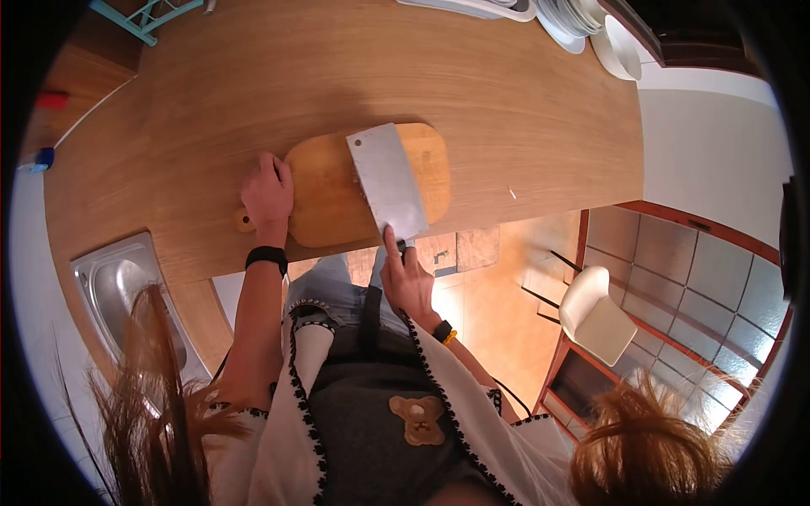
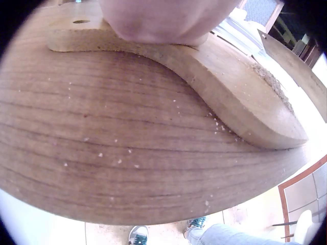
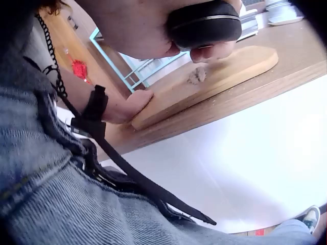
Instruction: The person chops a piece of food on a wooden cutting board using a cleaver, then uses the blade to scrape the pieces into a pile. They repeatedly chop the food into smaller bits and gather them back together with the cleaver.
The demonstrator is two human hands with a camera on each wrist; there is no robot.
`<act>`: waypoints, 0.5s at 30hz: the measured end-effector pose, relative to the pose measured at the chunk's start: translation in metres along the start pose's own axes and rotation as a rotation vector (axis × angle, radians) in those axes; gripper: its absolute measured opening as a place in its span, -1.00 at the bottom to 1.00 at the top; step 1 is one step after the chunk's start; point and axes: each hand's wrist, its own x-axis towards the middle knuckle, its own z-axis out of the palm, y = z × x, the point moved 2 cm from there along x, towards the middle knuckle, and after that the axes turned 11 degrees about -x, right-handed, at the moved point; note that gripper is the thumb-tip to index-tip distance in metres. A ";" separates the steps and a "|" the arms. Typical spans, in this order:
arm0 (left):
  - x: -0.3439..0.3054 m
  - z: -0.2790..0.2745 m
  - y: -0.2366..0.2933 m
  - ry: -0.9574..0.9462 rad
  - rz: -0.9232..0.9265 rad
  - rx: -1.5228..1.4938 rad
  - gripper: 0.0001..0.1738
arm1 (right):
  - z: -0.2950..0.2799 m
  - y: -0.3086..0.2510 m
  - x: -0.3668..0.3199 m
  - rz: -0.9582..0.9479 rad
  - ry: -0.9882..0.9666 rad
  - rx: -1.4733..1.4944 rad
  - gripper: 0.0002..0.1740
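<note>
A wooden cutting board [image 1: 325,198] lies at the counter's front edge. Near its handle [image 1: 245,220], my left hand [image 1: 268,198] holds it down, fingers bent at its left side. In the left wrist view, that hand bears on the board's neck. My right hand [image 1: 409,282] grips the black handle [image 3: 204,24] of a cleaver, index finger laid along the blade. The broad metal blade [image 1: 388,181] lies over the right half of the board, its holed corner pointing away from me. Beside the blade is a small heap of brownish crumbs [image 2: 273,81], seen also in the right wrist view.
Pale crumbs [image 2: 120,161] are scattered on the wooden counter [image 1: 228,93]. A metal sink [image 1: 126,270] is at the left. Stacked plates [image 1: 561,21] and a white bowl [image 1: 618,49] stand at the back right. A white chair [image 1: 595,316] is on the floor at right.
</note>
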 end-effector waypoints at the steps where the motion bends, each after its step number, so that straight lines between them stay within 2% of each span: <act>1: -0.002 0.000 0.002 0.019 0.020 -0.013 -0.83 | 0.003 -0.003 -0.002 0.005 -0.003 -0.001 -0.25; 3: -0.003 0.002 0.001 0.021 0.016 -0.030 -0.83 | 0.009 -0.008 -0.004 -0.009 -0.115 0.023 -0.26; 15: -0.001 0.001 0.000 0.035 0.020 -0.053 -0.84 | 0.042 -0.003 0.001 0.002 -0.198 0.095 -0.27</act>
